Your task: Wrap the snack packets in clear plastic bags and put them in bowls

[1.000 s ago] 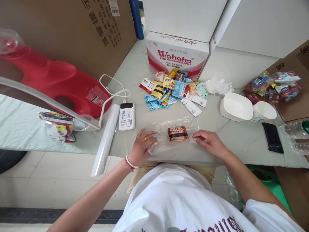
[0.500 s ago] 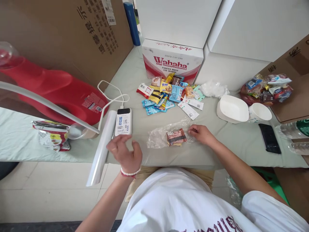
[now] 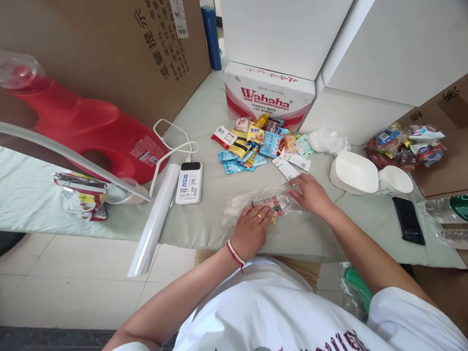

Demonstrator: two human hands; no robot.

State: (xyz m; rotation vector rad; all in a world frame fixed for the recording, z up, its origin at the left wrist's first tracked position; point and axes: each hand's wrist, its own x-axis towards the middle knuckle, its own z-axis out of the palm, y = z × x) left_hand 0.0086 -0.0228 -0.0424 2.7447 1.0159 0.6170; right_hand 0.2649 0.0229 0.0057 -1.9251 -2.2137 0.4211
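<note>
A clear plastic bag (image 3: 237, 201) lies crinkled on the table in front of me. In or under its film is a reddish-brown snack packet (image 3: 277, 204), with a bit of yellow showing below it. Palm down, my left hand (image 3: 252, 231) lies over the packet's left part, fingers stretched out and pointing right; it hides some of bag and packet. My right hand (image 3: 310, 195) is at the bag's upper right edge, thumb and fingers apart, fingertips close to the film. Just beyond are white sachets (image 3: 285, 169) and a heap of wrapped snacks (image 3: 256, 134).
A power bank (image 3: 189, 187) with a white cable and a plastic film roll (image 3: 155, 219) lie left, near a red jug (image 3: 95, 131). On the right are a white bowl (image 3: 353, 170), a paper cup (image 3: 395, 179) and a phone (image 3: 408, 219). A Wahaha carton (image 3: 268, 92) stands behind.
My left hand has come from beside the power bank, rightward, down onto the packet. My right hand has shifted slightly up at the bag's edge, its fingers spread more. The view has tilted a little.
</note>
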